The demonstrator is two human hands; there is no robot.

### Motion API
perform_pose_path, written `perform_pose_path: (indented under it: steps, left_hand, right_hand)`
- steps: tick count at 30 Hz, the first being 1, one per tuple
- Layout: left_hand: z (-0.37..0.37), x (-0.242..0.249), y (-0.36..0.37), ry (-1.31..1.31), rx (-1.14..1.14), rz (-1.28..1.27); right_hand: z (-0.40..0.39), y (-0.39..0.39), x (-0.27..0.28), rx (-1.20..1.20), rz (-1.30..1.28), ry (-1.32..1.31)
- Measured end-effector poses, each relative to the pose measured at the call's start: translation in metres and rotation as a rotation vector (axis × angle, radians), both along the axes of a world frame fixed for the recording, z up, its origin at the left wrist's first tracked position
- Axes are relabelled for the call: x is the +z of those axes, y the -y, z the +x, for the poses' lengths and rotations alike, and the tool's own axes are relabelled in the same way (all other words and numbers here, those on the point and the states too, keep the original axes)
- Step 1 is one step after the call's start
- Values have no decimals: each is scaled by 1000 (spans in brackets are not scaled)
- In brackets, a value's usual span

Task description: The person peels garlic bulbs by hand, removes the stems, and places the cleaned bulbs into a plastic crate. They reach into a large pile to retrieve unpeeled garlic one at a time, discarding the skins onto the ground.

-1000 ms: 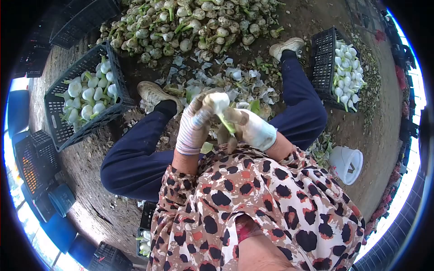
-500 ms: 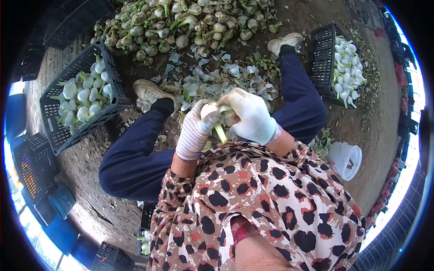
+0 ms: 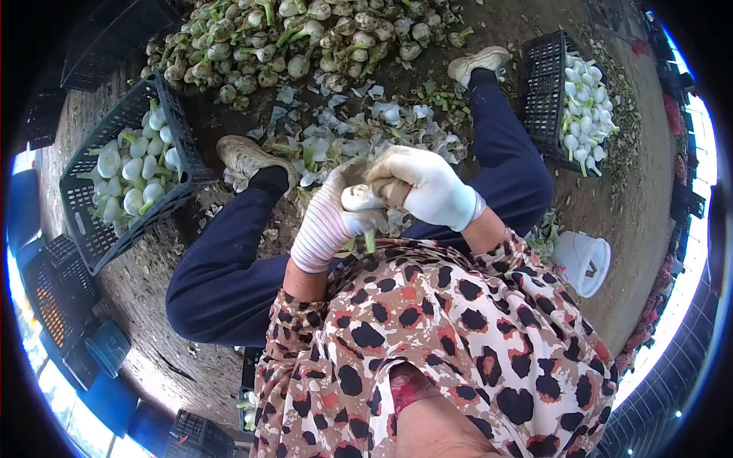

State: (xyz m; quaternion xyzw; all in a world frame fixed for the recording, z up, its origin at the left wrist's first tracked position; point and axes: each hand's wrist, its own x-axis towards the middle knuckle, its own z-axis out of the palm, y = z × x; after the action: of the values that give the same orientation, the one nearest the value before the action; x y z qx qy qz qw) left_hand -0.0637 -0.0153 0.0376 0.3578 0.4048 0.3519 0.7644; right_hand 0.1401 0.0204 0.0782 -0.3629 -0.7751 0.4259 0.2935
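Note:
My left hand, in a striped glove, is closed around a white onion. The bulb's root end points up, and its green stem hangs below my fingers. My right hand, in a white glove with soiled fingertips, is curled with its fingers pressed against the onion's upper right side. Whether a loose piece of skin or a small tool is inside those fingers is hidden. Beneath both hands, a heap of papery skins lies on the ground between my shoes.
Unpeeled onions are piled ahead. A black crate of white onions stands left, another crate right. A white bucket lies by my right knee. Further crates and a blue tub line the left side.
The onion has turned in my left hand, its root end now facing up more. My right hand has shifted slightly down and right, its fingers closing over the bulb's side. A green strip near them no longer shows.

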Motion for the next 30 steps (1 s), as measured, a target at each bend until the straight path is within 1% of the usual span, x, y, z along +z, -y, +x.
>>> perform_pose_path:
  steps: [1, 3, 4, 5, 6, 7, 8, 9, 11, 12, 13, 15, 16, 17, 18, 19, 21, 22, 23, 25, 26, 27, 28, 29, 30]
  left_hand:
    - [3, 3, -1, 0, 2, -2]
    - [10, 13, 2, -146, -27, 54]
    - [11, 24, 1, -134, -39, -53]
    - [10, 19, 1, -132, -39, -55]
    - [8, 9, 2, -104, 16, -50]
    - [6, 4, 1, -79, 73, -45]
    - [0, -1, 1, -71, 98, -65]
    - [-5, -5, 2, -73, 97, -74]
    - [-8, -8, -1, -250, 36, 38]
    - [-9, -9, -2, -245, 31, 34]
    - [-10, -10, -2, -284, 17, 62]
    - [-10, -10, -2, -366, -5, 120]
    - [-8, 0, -5, -426, -20, 112]
    - [-9, -1, -4, -426, -20, 108]
    - [-11, -3, -4, -363, -41, 43]
    - [-11, -3, -5, -298, -62, -21]
    - [-10, -1, -8, -310, -63, 16]
    - [-9, 0, -9, -322, -64, 58]
    - [-9, -2, -6, -319, -63, 56]
    - [-10, -7, 0, -128, -64, -11]
    - [-9, -4, 1, -55, -2, -49]
    - [-9, -3, -1, -56, -5, -47]
    - [-9, 1, -3, -62, 56, -34]
    - [-9, 1, -5, -69, 118, -24]
    - [-12, -12, -2, -175, 91, -13]
  right_hand:
    - [-2, -1, -2, 2, -2, 0]
    - [-4, 3, -9, -138, -64, 87]
    - [0, -4, -18, -210, -14, 172]
    - [0, -9, -32, -368, -246, 3]
    - [10, -10, -36, -361, -436, -103]
    - [14, -13, -27, -346, -627, -212]
    - [12, -9, -20, -317, -772, -467]
    - [10, -4, -16, -320, -781, -469]
    - [9, 0, -10, -26, -519, -198]
    - [5, -2, -6, 29, -226, -49]
    - [1, -1, -11, 22, -145, 14]
    - [0, 1, -11, 6, -74, 165]
    - [-1, 2, -10, 6, -77, 167]
    - [-2, 3, -9, 42, -30, 244]
    - [-3, 4, -9, 78, 17, 318]
    - [-3, 4, -11, 80, 13, 317]
    - [-3, 1, -16, -75, -24, 195]
    - [0, -6, -31, -165, -3, 145]
    - [2, -11, -39, -325, -59, 150]
    - [7, -27, -49, -468, -244, 240]
    - [15, -30, -68, -421, -158, 325]
    - [23, -23, -81, -424, -158, 323]
    - [26, -18, -83, -421, -274, 137]
    - [19, -19, -70, -412, -393, -49]
    - [17, -16, -48, -346, -798, -421]
